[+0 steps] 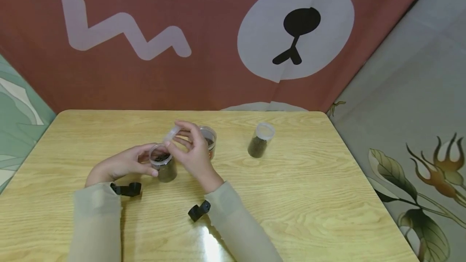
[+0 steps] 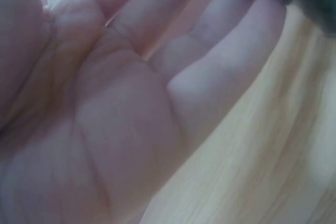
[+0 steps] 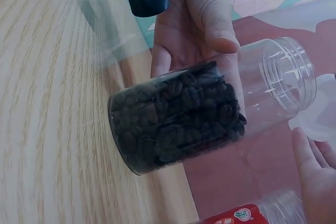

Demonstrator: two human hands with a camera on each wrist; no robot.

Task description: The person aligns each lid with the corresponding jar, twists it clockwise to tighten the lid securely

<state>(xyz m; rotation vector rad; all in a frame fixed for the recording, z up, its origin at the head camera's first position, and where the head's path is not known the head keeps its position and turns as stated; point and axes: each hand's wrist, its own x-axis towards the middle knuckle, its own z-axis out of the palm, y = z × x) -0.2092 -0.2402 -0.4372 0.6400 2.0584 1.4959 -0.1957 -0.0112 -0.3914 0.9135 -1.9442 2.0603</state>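
A clear jar point(image 1: 167, 172) with an open threaded mouth stands on the left half of the table, partly filled with dark coffee beans point(image 3: 178, 111). My left hand point(image 1: 125, 161) grips it from the left, thumb on the near side and fingers round the far side. Just above the rim, my right hand point(image 1: 194, 157) pinches a whitish translucent lid point(image 1: 172, 133) between thumb and fingers; the lid is tilted and off the jar. The left wrist view is mostly palm point(image 2: 126, 103), with only a dark bit of the jar at the top right corner.
Behind my right hand stands another clear jar point(image 1: 212, 148), partly hidden, with a red label point(image 3: 239, 216). Farther right is a jar point(image 1: 257, 147) of dark contents with a white lid on. A printed cloth point(image 1: 218, 80) hangs along the table's far edge.
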